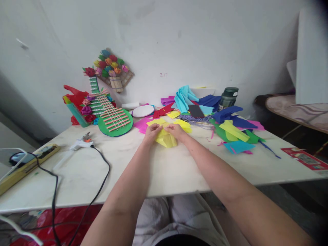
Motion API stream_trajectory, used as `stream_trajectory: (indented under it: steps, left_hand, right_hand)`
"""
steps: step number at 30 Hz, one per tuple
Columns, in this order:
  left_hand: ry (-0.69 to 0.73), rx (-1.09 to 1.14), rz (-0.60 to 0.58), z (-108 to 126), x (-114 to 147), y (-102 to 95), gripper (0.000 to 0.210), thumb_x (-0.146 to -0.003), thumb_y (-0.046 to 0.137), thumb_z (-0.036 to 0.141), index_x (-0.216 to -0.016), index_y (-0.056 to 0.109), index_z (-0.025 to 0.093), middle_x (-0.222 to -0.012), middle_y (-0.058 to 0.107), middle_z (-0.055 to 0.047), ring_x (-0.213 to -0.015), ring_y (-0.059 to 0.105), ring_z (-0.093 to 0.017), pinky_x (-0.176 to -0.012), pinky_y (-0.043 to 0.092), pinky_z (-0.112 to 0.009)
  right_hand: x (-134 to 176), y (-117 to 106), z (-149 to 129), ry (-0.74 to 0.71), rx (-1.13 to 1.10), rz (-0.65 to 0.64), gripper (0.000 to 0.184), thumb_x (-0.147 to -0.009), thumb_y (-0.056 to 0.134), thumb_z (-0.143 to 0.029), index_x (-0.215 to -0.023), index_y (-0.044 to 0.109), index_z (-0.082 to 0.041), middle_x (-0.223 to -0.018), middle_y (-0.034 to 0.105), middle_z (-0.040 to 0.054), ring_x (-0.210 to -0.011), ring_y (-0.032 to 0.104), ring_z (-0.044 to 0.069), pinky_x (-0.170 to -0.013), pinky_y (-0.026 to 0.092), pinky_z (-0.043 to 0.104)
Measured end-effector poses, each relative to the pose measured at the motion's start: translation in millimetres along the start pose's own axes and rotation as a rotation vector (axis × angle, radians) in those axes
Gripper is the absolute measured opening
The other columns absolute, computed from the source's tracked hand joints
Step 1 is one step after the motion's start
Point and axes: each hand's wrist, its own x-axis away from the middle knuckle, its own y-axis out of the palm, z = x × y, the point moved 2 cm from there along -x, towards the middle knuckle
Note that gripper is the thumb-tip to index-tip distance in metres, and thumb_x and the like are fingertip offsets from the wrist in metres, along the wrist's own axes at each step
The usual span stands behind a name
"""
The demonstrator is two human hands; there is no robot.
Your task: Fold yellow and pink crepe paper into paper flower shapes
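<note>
A pale, scuffed wall (205,44) rises behind a whitish, marbled surface (179,174), on which rests a green lute-shaped craft (112,121). To the right of the lute, a little nearer the person, is the yellow paper (167,139), held between both hands. The fingers of the left hand (153,130) and those of the right hand (175,130) are drawn together in narrow pinches on its upper part, close beside each other; at this size and blur I can't make out how many layers they grip.

The paper looks thin and crepe-like, so it should be very light, soft and limp, not slippery, but easily torn or creased by a hard pull. It is best taken near an edge or a gathered fold, lightly, with the lower part left loose.

As for containers, above the lute a little stick vase (116,84) against the wall holds a bunch of colourful paper flowers (111,63). Well to the right of the lute, past a heap of coloured paper (185,99), stands a dark green bottle (228,99) with its lid on; its contents don't show. Just left of the lute, a teal tube (77,112) leans, its inside likewise hidden.
</note>
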Motion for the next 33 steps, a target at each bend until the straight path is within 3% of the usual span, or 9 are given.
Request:
stream_trajectory:
  steps: [11, 17, 27, 33]
  left_hand:
    - [0.032, -0.026, 0.014, 4, 2, 3.3, 0.037, -0.06, 0.069, 0.047, -0.066, 0.049, 0.016, -0.053, 0.047, 0.005, -0.046, 0.041, -0.006, -0.045, 0.03, -0.019]
    - [0.024, -0.044, 0.01, 2, 0, 4.0, 0.036, -0.062, 0.066, 0.049, -0.07, 0.05, 0.018, -0.053, 0.049, 0.005, -0.046, 0.044, -0.008, -0.044, 0.029, -0.02]
    - [0.126, -0.29, 0.043, -8, -7, 3.1, 0.035, -0.07, 0.059, 0.052, -0.07, 0.051, 0.018, -0.051, 0.045, 0.005, -0.044, 0.039, -0.007, -0.043, 0.024, -0.019]
    - [0.11, -0.285, 0.034, -6, -4, 4.7, 0.035, -0.071, 0.058, 0.052, -0.072, 0.05, 0.018, -0.052, 0.046, 0.005, -0.045, 0.04, -0.007, -0.043, 0.023, -0.019]
  right_hand:
    - [4, -1, -9, -0.04, 0.028, 0.001, 0.02, -0.061, 0.056, -0.034, -0.054, 0.053, -0.016, -0.05, 0.044, -0.0053, -0.055, 0.039, 0.01, -0.057, 0.032, 0.024]
    - [5, -1, -11, -0.047, 0.026, 0.001, 0.02, -0.061, 0.055, -0.034, -0.054, 0.052, -0.016, -0.051, 0.043, -0.0053, -0.055, 0.039, 0.01, -0.057, 0.032, 0.024]
    - [6, 0, -11, 0.005, 0.01, -0.012, 0.023, -0.061, 0.055, -0.038, -0.054, 0.05, -0.016, -0.052, 0.041, -0.0044, -0.056, 0.037, 0.01, -0.055, 0.03, 0.024]
    - [5, 1, -10, -0.016, 0.008, 0.002, 0.023, -0.061, 0.054, -0.037, -0.053, 0.049, -0.016, -0.052, 0.041, -0.0044, -0.055, 0.038, 0.01, -0.054, 0.03, 0.024]
